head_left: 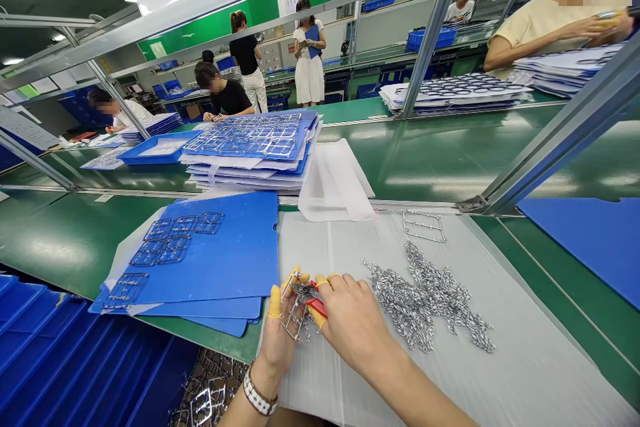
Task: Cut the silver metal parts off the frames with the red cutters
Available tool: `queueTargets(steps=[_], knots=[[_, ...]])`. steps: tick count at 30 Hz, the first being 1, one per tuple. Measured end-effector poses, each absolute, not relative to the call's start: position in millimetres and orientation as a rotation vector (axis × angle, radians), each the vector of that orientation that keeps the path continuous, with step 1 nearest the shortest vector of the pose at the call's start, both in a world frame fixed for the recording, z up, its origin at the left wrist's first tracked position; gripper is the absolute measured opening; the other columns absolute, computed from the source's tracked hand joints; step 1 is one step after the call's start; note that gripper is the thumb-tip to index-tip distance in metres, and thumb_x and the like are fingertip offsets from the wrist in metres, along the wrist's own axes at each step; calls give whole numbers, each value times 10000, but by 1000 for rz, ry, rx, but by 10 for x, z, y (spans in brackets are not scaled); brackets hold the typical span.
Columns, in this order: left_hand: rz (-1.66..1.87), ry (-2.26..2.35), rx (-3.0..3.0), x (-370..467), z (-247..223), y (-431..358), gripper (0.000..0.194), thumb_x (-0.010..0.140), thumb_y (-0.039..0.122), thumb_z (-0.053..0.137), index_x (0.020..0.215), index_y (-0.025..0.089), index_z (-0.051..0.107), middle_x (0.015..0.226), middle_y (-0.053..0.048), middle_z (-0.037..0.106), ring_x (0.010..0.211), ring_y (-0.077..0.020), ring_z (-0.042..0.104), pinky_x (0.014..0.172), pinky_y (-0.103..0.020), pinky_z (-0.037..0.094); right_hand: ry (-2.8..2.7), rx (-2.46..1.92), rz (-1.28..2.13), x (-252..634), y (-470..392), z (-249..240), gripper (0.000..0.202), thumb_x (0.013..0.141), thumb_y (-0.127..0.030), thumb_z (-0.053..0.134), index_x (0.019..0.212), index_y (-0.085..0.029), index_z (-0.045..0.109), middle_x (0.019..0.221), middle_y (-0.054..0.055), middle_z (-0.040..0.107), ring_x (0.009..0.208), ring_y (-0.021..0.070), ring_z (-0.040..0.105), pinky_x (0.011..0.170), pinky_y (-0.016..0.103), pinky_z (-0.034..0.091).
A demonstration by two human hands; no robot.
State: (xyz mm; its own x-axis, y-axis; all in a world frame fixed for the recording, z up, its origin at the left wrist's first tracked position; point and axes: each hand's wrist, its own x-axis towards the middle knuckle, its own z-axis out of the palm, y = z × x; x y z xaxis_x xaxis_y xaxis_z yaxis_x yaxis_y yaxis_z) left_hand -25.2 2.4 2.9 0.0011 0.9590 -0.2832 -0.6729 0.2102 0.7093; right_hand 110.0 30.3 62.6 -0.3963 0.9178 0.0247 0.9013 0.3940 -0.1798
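My left hand (279,330), with yellow finger cots on its fingertips, grips a shiny metallic frame with small parts on it (295,325). Red-handled cutters (317,307) are held in my right hand (353,317), which also wears yellow finger cots; their tips are hidden close to the frame. Small silvery pieces show under and between the hands. To the right, a loose pile of small shiny silver pieces (425,300) lies on a translucent sheet (320,247). Beyond the pile rests one bare metallic frame (424,225).
Several frames (173,248) lie on blue sheets (240,253) at the left. Behind stands a stack of sheets (250,170) topped with frames. Blue bins (60,353) and a heap of frames (210,390) sit below the table edge. A metal post (550,127) rises at right; people work beyond.
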Motion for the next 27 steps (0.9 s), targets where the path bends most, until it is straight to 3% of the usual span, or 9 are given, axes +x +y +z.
queueTargets(steps=[10, 19, 27], knots=[[1321, 829, 416, -274, 38, 16, 555, 878, 579, 373, 1270, 234, 560, 1297, -73, 579, 1279, -278, 423, 1084, -421, 267, -2584, -1644, 244, 1109, 335, 730, 206, 838, -284, 546, 995, -178, 625, 918, 94, 660, 885, 266, 590, 719, 368, 369], [1344, 812, 398, -278, 83, 27, 527, 890, 548, 380, 1222, 201, 598, 1267, -90, 597, 1215, -250, 484, 1000, -357, 367, -2599, -1663, 221, 1093, 321, 742, 182, 836, -282, 570, 979, -182, 622, 882, 92, 661, 835, 239, 610, 677, 326, 375], [1329, 631, 222, -358, 192, 95, 590, 886, 583, 333, 1190, 158, 605, 1258, -135, 590, 1152, -301, 526, 878, -457, 466, -2548, -1686, 209, 1263, 291, 573, 179, 835, -292, 557, 962, -183, 621, 913, 89, 651, 893, 258, 578, 745, 364, 342]])
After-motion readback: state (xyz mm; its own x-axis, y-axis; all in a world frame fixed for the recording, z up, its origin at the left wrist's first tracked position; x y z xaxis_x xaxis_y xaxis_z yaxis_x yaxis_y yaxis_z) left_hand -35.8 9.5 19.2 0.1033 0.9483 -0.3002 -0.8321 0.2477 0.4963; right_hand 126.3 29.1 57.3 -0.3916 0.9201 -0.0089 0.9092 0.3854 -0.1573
